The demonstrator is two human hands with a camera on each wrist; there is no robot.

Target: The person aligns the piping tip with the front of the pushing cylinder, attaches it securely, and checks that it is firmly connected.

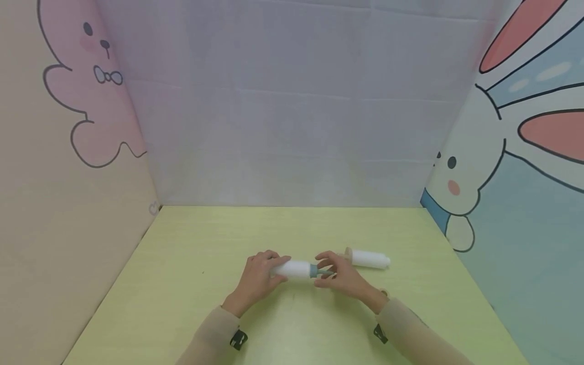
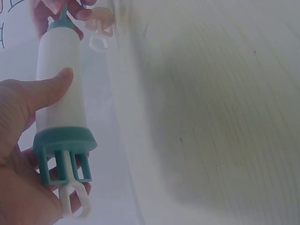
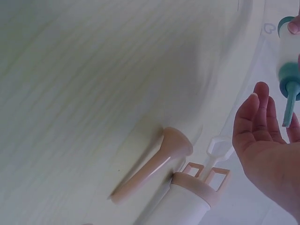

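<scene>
1. A white tube (image 1: pixel 294 269) with green ends lies lengthwise in the left hand (image 1: pixel 257 276), over the middle of the worktop (image 1: pixel 219 238).
2. The left hand's fingers grip the tube, with the thumb along its side; the green collar (image 2: pixel 64 139) and white pull loop (image 2: pixel 69 174) sit at that hand's end.
3. At the other end, a slim green nozzle (image 3: pixel 290 103) points towards the right hand (image 1: pixel 344 280).
4. The right hand's fingers are parted and gently bent about the nozzle; whether they touch it, I cannot tell.
5. Beyond the right hand, a second white tube (image 1: pixel 369 259) rests on its side, with a peach collar (image 3: pixel 197 188).
6. Just beside that collar lies a peach cone-shaped piece (image 3: pixel 152 164), its wide end nearest the collar.
7. Both forearms wear beige sleeves (image 1: pixel 214 327).
8. A pale cloth (image 1: pixel 292 111) hangs behind the worktop, between a pink cartoon figure (image 1: pixel 98 134) at the left and a cartoon rabbit (image 1: pixel 470 167) at the right.
</scene>
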